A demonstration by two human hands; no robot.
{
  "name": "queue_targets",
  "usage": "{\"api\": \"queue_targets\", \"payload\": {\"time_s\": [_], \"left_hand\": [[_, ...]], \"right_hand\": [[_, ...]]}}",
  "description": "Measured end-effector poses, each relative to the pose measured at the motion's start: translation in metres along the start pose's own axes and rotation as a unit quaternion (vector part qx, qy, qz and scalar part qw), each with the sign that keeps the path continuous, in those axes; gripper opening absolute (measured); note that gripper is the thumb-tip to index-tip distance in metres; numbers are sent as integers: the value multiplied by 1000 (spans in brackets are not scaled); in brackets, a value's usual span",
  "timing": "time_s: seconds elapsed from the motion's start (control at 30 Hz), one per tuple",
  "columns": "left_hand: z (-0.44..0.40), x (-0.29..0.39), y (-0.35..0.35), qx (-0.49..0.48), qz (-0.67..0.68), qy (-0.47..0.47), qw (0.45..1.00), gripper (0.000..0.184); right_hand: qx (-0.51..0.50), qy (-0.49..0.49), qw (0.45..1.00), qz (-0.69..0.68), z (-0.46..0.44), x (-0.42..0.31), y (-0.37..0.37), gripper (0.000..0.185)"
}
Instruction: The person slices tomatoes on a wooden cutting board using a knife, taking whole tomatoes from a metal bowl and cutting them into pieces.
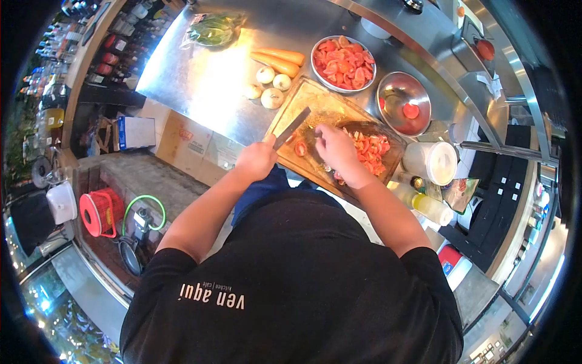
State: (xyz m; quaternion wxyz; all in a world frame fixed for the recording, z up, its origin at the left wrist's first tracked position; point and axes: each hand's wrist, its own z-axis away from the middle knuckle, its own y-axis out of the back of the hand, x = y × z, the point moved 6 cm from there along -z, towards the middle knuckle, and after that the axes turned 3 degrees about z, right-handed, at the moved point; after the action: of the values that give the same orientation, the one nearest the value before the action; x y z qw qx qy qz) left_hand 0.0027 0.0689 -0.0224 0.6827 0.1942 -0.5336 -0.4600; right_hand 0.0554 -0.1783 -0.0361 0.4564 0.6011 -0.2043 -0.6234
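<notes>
My left hand (256,160) is wrapped round the handle of a kitchen knife (292,128), its blade pointing up and to the right over the wooden cutting board (291,104). Over the middle of the same board, my right hand (335,147) has its fingers curled together; whatever they may hold is hidden. Chopped tomato (371,151) lies in a heap beside and partly behind that hand. A cut tomato piece (301,148) rests alone on the board between the two hands. Small wet bits and seeds are scattered around the knife tip.
Beyond the board stand a bowl of tomato pieces (343,64) and a steel bowl (402,85) with a few red pieces. Several onions (272,97), carrots (279,63) and bagged greens (212,30) lie on the steel counter (182,79). At right are a white-lidded tub (441,164) and a bottle (431,208).
</notes>
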Motion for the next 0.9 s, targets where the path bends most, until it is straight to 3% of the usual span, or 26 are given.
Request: {"api": "queue_targets", "payload": {"time_s": [0.03, 0.1, 0.2, 0.43, 0.5, 0.77, 0.9], "left_hand": [[0, -5, -3, -1, 1, -1, 1000, 31], [1, -16, -2, 38, 94, 12, 995, 29], [5, -26, -4, 19, 182, 44, 982, 33], [27, -19, -19, 11, 137, 40, 990, 32], [25, -18, -32, -28, 93, 51, 994, 32], [11, 0, -38, -32, 66, 59, 996, 33], [-2, 9, -45, -13, 40, 60, 997, 33]], "right_hand": [[0, -2, 1000, 0, 3, -10, 5, 23], [-126, 6, 992, 15, 12, -29, -6, 24], [-79, 64, 994, 32, 16, -33, -21, 26], [-38, 61, 995, -68, 15, -16, -33, 26], [-36, 56, 996, -60, 16, -14, -34, 26], [-15, 91, 995, -34, 19, -7, -37, 27], [-27, 98, 995, 3, 19, -9, -40, 19]]}}
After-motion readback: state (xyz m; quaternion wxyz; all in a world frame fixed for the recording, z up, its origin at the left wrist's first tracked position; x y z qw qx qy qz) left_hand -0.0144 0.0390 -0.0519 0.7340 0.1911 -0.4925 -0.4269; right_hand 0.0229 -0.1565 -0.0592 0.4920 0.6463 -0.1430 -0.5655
